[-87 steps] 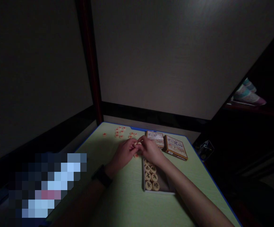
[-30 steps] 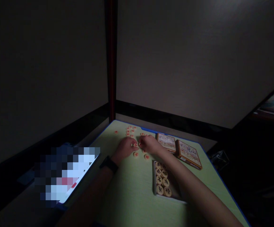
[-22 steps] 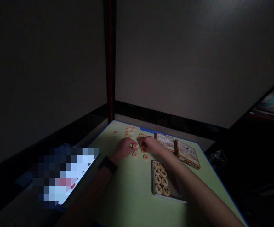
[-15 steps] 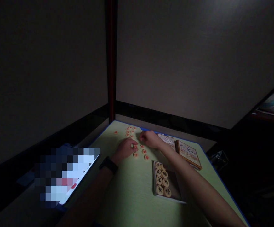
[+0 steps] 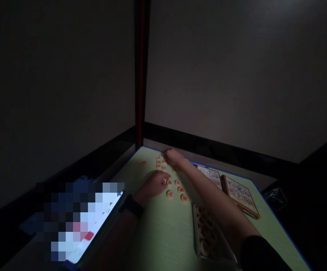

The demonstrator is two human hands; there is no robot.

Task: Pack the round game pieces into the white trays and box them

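My left hand [image 5: 155, 183], with a dark watch on its wrist, rests low over the green tabletop. Its thumb and forefinger pinch the sides of a round Chinese chess piece [image 5: 169, 182] with a red character. Farther off, my right hand [image 5: 174, 156] is closed, its fingertips hidden at the right side of a cluster of red-marked pieces [image 5: 158, 162]. Whatever those fingers hold is out of sight. One piece [image 5: 175, 169] lies just under the right wrist. Several more pieces [image 5: 180, 189] lie beside my left hand, and a single piece [image 5: 144, 162] sits apart on the left.
An open box [image 5: 196, 233] of Chinese chess pieces stands near, partly under my right forearm. Two printed boxes or lids [image 5: 241, 194] lie to the right. A lit screen [image 5: 96, 226], partly blurred out, is at the left edge. Walls [image 5: 222, 82] meet behind the table [image 5: 163, 226].
My right hand has moved away from me to the far cluster, uncovering a piece near its wrist. My left hand stays at the same piece. The whole view has shifted slightly.
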